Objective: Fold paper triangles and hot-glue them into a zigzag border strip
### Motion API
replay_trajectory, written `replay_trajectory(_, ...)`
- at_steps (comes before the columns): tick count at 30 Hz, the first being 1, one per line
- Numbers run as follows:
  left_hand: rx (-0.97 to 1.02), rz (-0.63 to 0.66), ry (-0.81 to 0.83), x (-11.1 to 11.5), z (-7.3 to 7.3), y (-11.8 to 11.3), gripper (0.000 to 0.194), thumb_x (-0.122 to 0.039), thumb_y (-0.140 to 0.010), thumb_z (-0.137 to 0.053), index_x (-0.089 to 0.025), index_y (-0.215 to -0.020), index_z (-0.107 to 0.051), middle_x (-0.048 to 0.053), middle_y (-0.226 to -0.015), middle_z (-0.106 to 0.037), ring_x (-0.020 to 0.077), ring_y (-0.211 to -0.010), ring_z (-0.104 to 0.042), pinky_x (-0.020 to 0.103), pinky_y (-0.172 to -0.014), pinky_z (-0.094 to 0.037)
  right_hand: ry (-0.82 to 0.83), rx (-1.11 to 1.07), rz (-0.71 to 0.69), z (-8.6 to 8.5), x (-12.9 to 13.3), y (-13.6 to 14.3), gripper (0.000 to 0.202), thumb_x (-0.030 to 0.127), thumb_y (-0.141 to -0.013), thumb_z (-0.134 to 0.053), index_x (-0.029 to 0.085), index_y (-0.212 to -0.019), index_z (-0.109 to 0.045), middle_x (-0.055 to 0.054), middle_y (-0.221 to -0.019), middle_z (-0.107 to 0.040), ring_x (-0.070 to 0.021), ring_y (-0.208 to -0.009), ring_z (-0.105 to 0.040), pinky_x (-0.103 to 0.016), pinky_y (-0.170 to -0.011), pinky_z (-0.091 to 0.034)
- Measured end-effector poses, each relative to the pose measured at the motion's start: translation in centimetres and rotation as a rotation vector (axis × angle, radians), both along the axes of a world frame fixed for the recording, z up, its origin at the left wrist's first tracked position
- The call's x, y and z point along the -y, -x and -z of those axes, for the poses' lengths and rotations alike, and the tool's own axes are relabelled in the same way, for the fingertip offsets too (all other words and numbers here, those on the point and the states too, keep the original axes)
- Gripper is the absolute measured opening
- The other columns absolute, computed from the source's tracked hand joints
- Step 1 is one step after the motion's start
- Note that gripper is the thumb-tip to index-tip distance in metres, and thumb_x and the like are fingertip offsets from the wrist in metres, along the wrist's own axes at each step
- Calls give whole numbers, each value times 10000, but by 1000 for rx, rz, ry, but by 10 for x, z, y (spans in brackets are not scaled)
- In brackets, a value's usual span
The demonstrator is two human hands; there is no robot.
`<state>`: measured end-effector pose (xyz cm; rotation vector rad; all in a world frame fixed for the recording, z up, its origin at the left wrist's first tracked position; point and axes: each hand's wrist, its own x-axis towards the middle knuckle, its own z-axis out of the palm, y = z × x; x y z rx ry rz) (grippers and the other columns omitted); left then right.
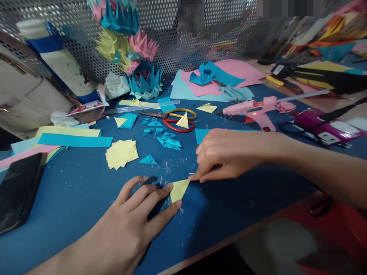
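A small pale yellow paper (180,189), folded to a triangle, lies flat on the blue tabletop. My left hand (137,217) holds it down with thumb and forefinger on its left side, the other fingers spread over the table. At its upper right corner is the fingertip of my right hand (222,154), whose other fingers are curled in. A stack of yellow paper squares (122,153) lies beyond my left hand. Close by are a folded blue triangle (148,159) and several small blue folded pieces (166,139). A yellow folded piece (183,120) rests on the scissors (179,121).
A pink glue gun (254,110) with a lit red light lies beyond my right hand. Paper strips (76,140) and a phone (20,191) are at left. A bottle (61,61), folded paper flowers (145,82) and coloured sheets (229,72) stand or lie near the perforated metal panel.
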<state>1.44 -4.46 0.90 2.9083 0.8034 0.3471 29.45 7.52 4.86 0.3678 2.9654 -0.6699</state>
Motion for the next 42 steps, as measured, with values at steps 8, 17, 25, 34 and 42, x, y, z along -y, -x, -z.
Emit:
replay_trajectory(8,264,-49,-2,0,6,3,356,-67,-929,-426,-195,-1156,-669,79,-1245,-660,220,-1088,-576,471,-1064,-314,88,-263,153,26,11,22,196,330,-964,-599,178,-1005,-716,-31,-937,-703,-138,-885,-620,-234,-720,-401)
replay_trajectory(17,328,-70,58,-2,2,-2,348,-30,-942,-364,-167,-1117,-633,83,-1077,-669,191,-965,-587,395,-969,-396,378,-365,48,32,28,31,68,164,-924,-644,161,-947,-708,-24,-911,-696,-118,-853,-587,-226,-806,-443)
replay_trajectory(25,244,-32,-53,-4,8,-4,381,-100,-1030,-346,-205,-1295,-599,67,-1061,-671,189,-938,-571,401,-967,-370,140,-502,-3,40,26,31,208,104,-917,-623,216,-842,-781,-72,-1042,-638,-168,-1003,-551,-289,-904,-414)
replay_trajectory(34,169,9,-86,-1,8,-1,347,-125,-1027,-367,-148,-1262,-621,104,-1337,-597,235,-1215,-504,407,-1064,-339,103,-358,-124,28,11,25,112,244,-919,-678,206,-854,-761,-52,-939,-614,-160,-925,-531,-274,-819,-399)
replay_trajectory(42,97,91,55,-4,4,-3,378,-97,-1011,-380,-117,-1335,-573,126,-1232,-638,243,-1225,-527,418,-1034,-409,271,-325,-101,32,7,26,205,338,-936,-653,163,-1030,-705,-73,-1010,-641,-165,-987,-556,-266,-863,-423)
